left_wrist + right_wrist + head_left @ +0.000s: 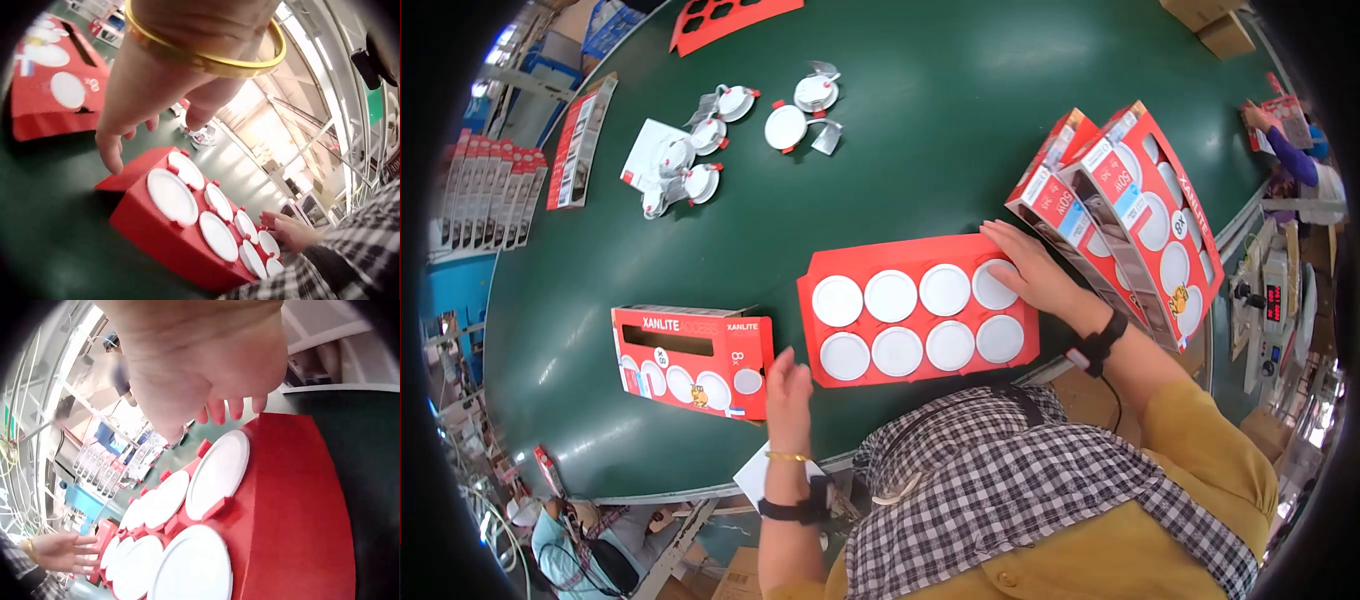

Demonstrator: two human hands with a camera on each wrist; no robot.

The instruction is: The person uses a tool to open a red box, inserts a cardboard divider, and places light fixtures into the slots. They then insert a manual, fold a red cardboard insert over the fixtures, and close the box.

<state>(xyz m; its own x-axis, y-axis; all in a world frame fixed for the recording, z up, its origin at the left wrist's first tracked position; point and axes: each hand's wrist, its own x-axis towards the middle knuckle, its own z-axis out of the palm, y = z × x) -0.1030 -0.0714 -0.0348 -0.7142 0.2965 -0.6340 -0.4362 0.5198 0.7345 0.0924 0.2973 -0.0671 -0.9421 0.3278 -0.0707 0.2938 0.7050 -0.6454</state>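
Red trays on the worktop (pixel 920 170) number two: the near tray (pixel 900 256) and the far tray (pixel 740 22), the latter partly visible. I count eight white discs (pixel 890 295) in the near one, two rows of four. Four printed cartons (pixel 1145 220) lie around. Loose white lights: one pair (pixel 786 127), plus an overlapping cluster (pixel 700 183) of at least four, exact number unclear. Black wristbands (pixel 795 510): two. Gold bracelets (pixel 786 457): one.

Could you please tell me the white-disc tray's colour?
The white-disc tray is red, seen best in the head view.
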